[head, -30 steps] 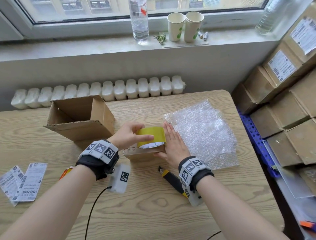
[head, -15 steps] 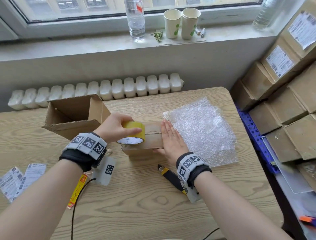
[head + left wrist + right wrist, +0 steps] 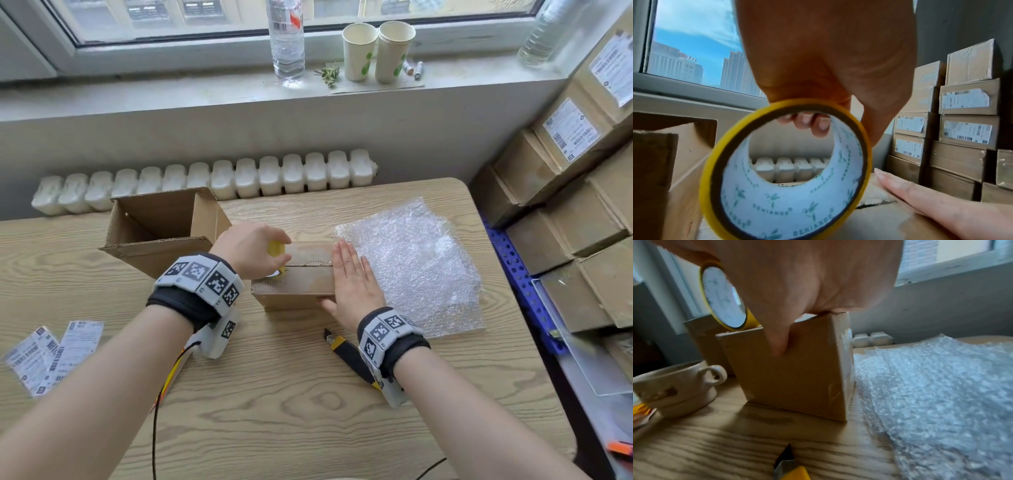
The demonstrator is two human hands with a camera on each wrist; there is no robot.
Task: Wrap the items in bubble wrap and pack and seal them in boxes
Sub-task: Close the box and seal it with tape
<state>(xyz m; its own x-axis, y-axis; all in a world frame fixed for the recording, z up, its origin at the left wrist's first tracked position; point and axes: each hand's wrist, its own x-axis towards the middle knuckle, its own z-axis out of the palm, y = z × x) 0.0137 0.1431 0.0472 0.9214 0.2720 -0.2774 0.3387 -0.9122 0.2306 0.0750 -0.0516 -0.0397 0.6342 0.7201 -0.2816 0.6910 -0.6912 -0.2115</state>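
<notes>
Wooden table (image 3: 274, 411) beneath a windowsill (image 3: 171, 92), radiator (image 3: 212, 181) between.

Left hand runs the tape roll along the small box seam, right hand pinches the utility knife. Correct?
Not quite. The head view shows the right hand lying flat on the small box; the utility knife lies untouched on the table. The left hand does hold the tape roll on the box.

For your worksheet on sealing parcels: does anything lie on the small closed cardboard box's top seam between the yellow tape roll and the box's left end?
Nothing visible does. The left hand holds the yellow tape roll over the small closed cardboard box's left end; the right hand lies flat at its right end.
</notes>
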